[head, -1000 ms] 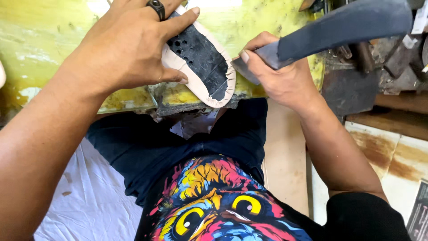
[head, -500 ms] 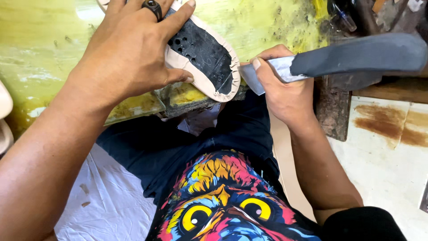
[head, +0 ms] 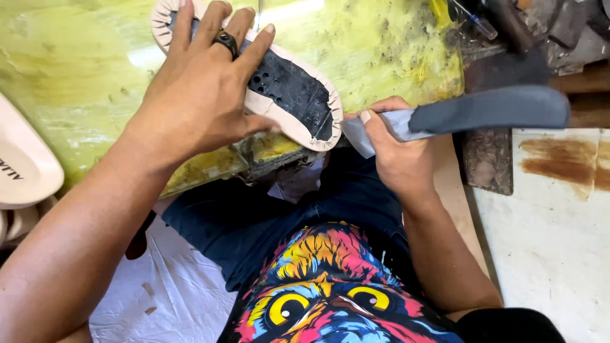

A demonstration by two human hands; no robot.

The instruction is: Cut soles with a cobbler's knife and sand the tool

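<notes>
My left hand (head: 203,95), a dark ring on one finger, presses flat on a shoe upper (head: 292,95) lying sole-side up on the yellow-stained bench (head: 76,70). The upper has a black insole board and a pale pink edge folded over it. My right hand (head: 397,149) grips a long dark grey blade-like tool (head: 489,111) by its cloth-wrapped handle. That handle's end sits just beside the heel end of the shoe at the bench's front edge.
A pale pink shoe sole (head: 22,162) lies at the left edge. Tools and scrap pieces (head: 540,28) clutter the bench's far right. A dark block (head: 486,162) rests beside a white board with brown stains (head: 553,209). White cloth (head: 171,286) covers my lap.
My right hand has swung the dark tool from a raised tilt to level and brought it close to the shoe's heel. The left hand stays pressed on the shoe.
</notes>
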